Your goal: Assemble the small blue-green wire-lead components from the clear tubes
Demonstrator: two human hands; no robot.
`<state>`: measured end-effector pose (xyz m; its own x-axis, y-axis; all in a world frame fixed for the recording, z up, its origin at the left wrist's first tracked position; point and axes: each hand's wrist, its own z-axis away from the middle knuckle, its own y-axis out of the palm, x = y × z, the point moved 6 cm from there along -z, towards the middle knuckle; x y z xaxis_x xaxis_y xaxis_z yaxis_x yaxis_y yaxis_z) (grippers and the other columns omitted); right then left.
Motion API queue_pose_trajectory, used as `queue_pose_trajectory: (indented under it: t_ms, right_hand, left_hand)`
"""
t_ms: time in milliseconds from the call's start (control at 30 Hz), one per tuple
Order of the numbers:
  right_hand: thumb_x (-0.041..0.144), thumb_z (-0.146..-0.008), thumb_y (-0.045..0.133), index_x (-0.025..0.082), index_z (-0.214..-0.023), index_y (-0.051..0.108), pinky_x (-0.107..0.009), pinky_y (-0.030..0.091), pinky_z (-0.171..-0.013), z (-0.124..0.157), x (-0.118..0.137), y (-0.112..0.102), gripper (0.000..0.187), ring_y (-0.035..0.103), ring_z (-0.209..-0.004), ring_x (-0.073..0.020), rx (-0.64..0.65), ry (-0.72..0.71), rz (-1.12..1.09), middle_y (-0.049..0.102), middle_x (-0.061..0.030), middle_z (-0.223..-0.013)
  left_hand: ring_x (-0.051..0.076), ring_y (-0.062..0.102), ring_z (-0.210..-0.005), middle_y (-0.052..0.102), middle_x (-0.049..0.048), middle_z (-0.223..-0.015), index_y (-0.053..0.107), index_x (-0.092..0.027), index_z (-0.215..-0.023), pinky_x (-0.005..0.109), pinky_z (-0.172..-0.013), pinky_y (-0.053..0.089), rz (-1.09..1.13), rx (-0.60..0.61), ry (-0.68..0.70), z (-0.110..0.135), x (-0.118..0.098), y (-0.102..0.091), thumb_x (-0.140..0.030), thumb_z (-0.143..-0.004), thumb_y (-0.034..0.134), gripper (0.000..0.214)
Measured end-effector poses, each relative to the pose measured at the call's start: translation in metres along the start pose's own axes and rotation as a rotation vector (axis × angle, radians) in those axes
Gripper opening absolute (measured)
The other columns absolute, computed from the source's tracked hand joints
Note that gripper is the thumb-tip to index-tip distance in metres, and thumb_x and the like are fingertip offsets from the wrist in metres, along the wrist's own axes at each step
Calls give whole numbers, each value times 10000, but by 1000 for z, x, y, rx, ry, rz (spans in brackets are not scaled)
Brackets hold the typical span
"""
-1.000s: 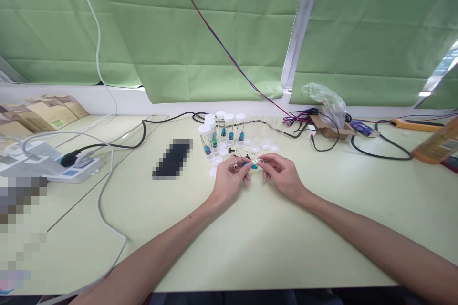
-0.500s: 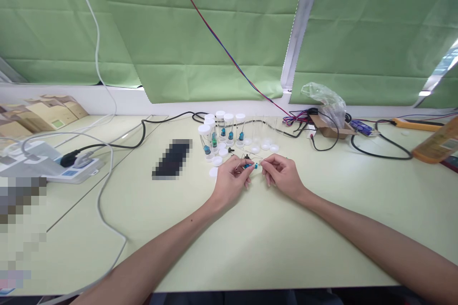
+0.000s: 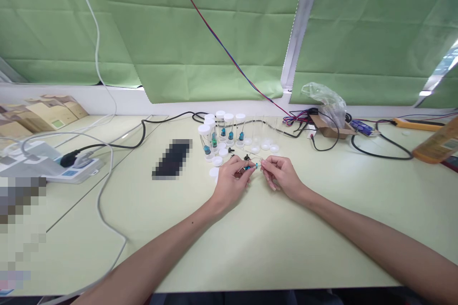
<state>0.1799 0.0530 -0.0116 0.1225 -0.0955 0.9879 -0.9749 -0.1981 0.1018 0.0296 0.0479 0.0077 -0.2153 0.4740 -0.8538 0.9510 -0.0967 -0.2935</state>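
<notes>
Two hands (image 3: 231, 182); perhaps six capped tubes (image 3: 229, 126)

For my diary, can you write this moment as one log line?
left hand: pinching small blue part | right hand: beside it, hold unclear | behind: white-capped tubes

1. Spreads out around the capped tubes (image 3: 230, 128) as a pale yellow-green tabletop (image 3: 257, 248), seamed to their left.
2. Carries those tubes upright, with loose white caps (image 3: 217, 161) just in front and small black parts (image 3: 246, 157) near their front right.
3. Bears uncapped clear tubes (image 3: 257, 129) just right of them.
4. Holds, to their left, a pixelated dark rectangle (image 3: 171, 159); farther left, a white power strip (image 3: 80, 171) and cardboard boxes (image 3: 53, 115).
5. Supports, well right of them, an open carton (image 3: 336, 131) and a yellow tool (image 3: 417, 125).
</notes>
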Motion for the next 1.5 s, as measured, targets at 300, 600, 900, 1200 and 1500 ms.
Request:
queue_pose_trajectory:
  t_ms: [300,600,900,1200,1500]
  right_hand:
    - [435,-816,673,172,-620,531,-178,225,-264,0,-2,-2,357,424,-264,-72,-29,15,-11,489,64,-432]
    - [425,-817,685,192,-982,602,-217,428,-420,1,6,-7,298,541,-442,-76,-113,-244,210,614,-2,-808]
    - [354,-907,585,209,-989,641,-274,489,-556,7,19,-9,176,564,-551,-124,-146,-498,551,638,-37,-843]
    - [390,-930,542,210,-758,658,-265,446,-505,9,21,-7,275,526,-463,-124,-137,-515,628,625,-11,-632]
    - [444,-913,542,198,-631,586,-240,378,-403,10,19,-2,376,485,-394,-105,-105,-407,530,564,8,-540]
  left_hand:
    - [88,554,-528,535,13,-810,709,-195,-844,225,-459,490,6,7,-6,0,4,2,-337,-856,620,168]
    - [119,566,-459,580,-13,-610,658,-170,-825,250,-459,462,219,-12,-197,-3,9,1,-383,-794,688,217]
    - [125,551,-441,599,-9,-537,649,-151,-854,264,-472,468,308,58,-248,-3,9,4,-376,-796,690,236]
    - [117,565,-461,577,-9,-609,681,-147,-836,261,-465,467,289,45,-236,-3,3,3,-373,-781,706,234]
    - [108,558,-470,563,1,-667,709,-164,-870,254,-449,473,241,32,-158,-3,3,1,-399,-796,687,247]
